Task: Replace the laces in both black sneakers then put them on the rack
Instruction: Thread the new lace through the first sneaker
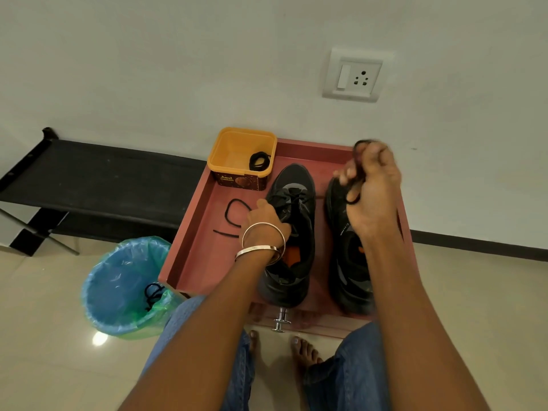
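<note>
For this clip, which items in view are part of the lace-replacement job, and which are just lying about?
Part of the job:
left sneaker
right sneaker
lace in the right hand
loose lace on the tray
coiled lace in the yellow tub
black rack

Lying about:
wall socket
lined bin, a lace inside
</note>
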A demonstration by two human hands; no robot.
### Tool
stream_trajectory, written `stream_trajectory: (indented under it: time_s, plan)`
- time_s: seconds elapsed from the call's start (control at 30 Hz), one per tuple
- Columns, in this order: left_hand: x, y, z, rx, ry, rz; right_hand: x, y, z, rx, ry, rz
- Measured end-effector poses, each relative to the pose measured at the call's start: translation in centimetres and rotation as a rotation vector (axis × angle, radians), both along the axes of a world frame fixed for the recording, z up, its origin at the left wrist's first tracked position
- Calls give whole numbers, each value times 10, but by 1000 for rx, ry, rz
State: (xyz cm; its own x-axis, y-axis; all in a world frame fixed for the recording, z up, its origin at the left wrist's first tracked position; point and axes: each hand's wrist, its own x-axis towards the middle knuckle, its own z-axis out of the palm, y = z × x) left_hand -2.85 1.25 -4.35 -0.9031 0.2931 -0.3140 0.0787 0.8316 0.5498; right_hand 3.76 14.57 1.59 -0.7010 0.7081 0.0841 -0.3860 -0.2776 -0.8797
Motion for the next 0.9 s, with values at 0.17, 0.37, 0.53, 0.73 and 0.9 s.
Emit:
stream_trajectory:
  time_s: [0.17,0.37,0.53,0.73,0.9]
  plan:
    - [1,-1,0,8,-8,17,-11,-4,-42,953,-804,51]
    - [1,-2,1,13,-4,10,-22,-11,-45,937,-1087,182]
    - [4,2,4,4,-12,44,-8,-10,-19,568,-832,142]
    - [10,6,6,-51,31,70,7,2,4,458,-688,117]
    - [11,9,7,-86,32,86,6,4,-9,698,-786,10]
